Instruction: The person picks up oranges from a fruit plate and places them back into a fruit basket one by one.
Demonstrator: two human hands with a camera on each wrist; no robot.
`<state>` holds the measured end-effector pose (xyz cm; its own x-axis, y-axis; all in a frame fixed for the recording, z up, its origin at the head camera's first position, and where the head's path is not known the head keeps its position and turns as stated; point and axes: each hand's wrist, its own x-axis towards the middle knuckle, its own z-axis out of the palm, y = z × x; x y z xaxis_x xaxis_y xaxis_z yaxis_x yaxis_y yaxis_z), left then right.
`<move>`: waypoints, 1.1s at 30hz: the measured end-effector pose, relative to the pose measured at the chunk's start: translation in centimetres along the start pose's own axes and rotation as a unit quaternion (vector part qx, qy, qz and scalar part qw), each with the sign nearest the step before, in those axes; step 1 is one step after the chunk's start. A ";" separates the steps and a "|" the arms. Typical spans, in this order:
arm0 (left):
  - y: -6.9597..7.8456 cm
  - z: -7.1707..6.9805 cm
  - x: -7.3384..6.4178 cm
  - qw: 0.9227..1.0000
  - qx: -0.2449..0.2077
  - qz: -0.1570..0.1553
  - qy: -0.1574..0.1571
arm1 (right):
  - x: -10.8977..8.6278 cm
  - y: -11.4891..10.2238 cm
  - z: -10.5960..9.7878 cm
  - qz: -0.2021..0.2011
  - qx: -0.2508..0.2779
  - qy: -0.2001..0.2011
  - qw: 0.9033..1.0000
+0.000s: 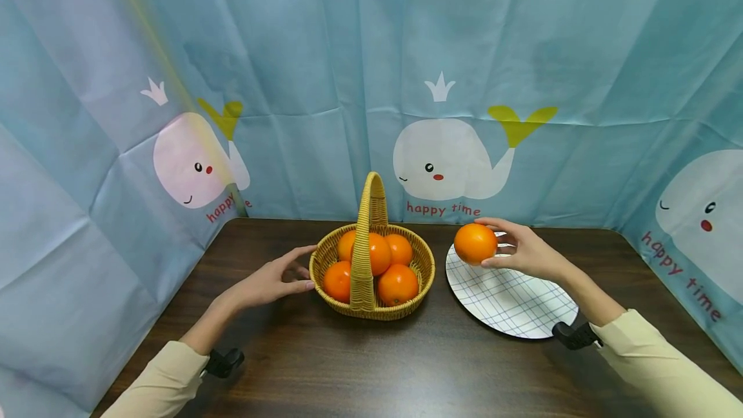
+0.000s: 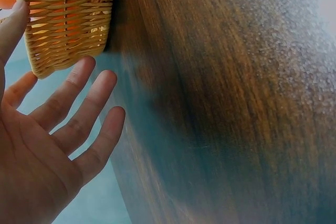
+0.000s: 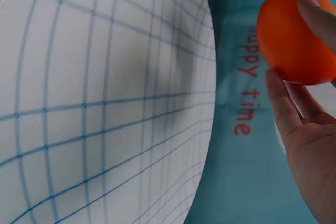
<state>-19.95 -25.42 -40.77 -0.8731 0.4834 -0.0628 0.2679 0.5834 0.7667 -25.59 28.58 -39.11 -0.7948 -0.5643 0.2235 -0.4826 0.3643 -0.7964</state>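
Observation:
Up above the far left part of the plate, my right hand (image 1: 531, 253) holds an orange (image 1: 475, 244) between its thumb and fingers. The right wrist view shows this orange (image 3: 291, 35) gripped at its side, off the plate's surface. My left hand (image 1: 264, 284) is at the left side of a yellow wicker basket (image 1: 362, 286), thumb and fingertips right at its rim. Its fingers (image 2: 105, 85) are spread and fairly straight in the left wrist view. Several oranges (image 1: 397, 284) lie inside the basket, partly hidden by its tall arched handle (image 1: 371, 202).
A round white plate (image 1: 522, 311) with blue grid lines lies right of the basket on the dark wooden table (image 1: 371, 366). Behind the table hangs a light blue curtain (image 1: 325, 69) printed with whales. Each wrist carries a black strap-on device (image 1: 223, 362).

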 end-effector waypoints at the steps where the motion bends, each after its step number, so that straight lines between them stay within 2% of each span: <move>1: 0.0 0.0 0.0 1.000 0.000 0.000 0.000 | 0.2 -0.2 0.1 -0.001 0.003 -0.001 1.000; 9: -0.1 0.0 0.1 1.000 0.002 0.000 0.000 | 1.8 -1.5 0.8 -0.021 0.022 0.000 1.000; 19: -0.1 0.0 0.0 1.000 0.003 -0.001 -0.006 | 3.7 -3.0 2.2 -0.028 0.053 0.001 0.998; 33: 0.1 0.0 -0.1 1.000 0.010 -0.001 -0.007 | 5.0 -3.9 3.8 -0.050 0.096 0.000 0.994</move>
<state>-19.89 -25.43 -40.72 -0.8681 0.4910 -0.0734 0.2740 0.5972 0.7539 -26.33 21.52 -37.04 -0.7471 -0.5898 0.3067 -0.4799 0.1591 -0.8628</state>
